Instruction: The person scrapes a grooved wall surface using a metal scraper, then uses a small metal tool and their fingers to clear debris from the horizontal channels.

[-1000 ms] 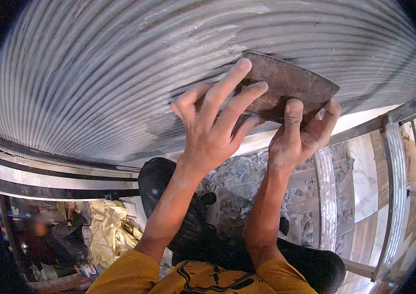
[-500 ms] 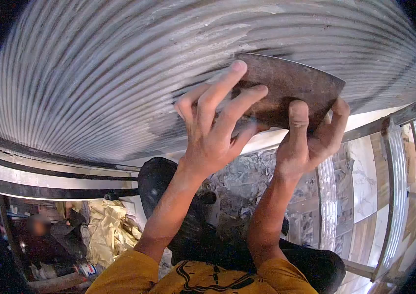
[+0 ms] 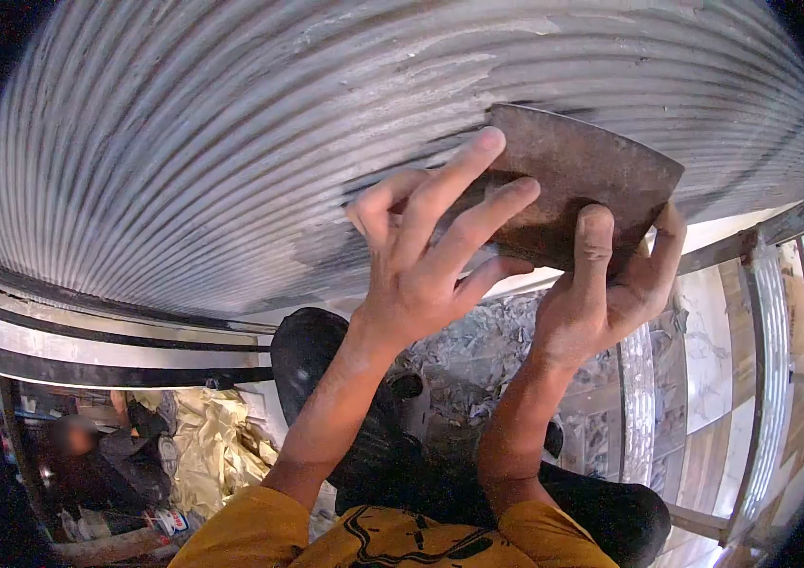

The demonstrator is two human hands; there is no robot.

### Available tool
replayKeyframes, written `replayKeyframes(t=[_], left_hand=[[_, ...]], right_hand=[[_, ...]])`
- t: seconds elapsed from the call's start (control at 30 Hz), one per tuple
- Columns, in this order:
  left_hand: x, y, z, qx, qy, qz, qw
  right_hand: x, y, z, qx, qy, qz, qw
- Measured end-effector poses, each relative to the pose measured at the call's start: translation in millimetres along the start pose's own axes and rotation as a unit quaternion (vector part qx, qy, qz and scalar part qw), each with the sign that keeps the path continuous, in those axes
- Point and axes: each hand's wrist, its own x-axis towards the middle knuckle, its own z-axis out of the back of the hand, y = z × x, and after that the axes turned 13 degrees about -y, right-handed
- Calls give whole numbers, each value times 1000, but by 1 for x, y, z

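Note:
A flat, brown-stained metal scraper blade lies tilted against a grey ribbed surface, its long thin edge uppermost. My right hand grips the blade at the lower right, thumb on the near face and fingers curled around the right edge. Spread over the blade's left part is my left hand; its fingertips rest on the near face and left edge, and its thumb is by the lower edge. Part of the blade's left side is hidden behind those fingers. Dark smears and smoother grey patches show on the ribs around it.
Below the ribbed surface runs a white band with dark strips. Metal bars stand at right over a tiled floor. Crumpled gold sheeting lies lower left, beside another person. Debris covers the floor between my arms.
Both hands and the scraper blade have shifted slightly right and down in view. My grip looks the same.

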Motion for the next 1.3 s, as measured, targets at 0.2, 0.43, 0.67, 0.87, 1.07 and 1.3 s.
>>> replayKeyframes(t=[0.2,0.43,0.67,0.87,1.07,1.3], left_hand=[[-2,0,-3,-32,-22,1,999],[-1,9,1,27,16,-47,998],[1,13,-2,55,3,-109,993],[2,13,-6,74,2,-131,989],[4,11,-1,66,29,-112,991],[4,12,-1,62,27,-111,992]], right_hand=[[4,-9,5,34,9,-35,999],[1,-24,5,49,-13,-67,996],[2,-21,7,75,16,-18,997],[9,-21,8,83,26,2,996],[14,-11,11,66,44,-9,997],[14,-10,11,40,53,-19,998]])
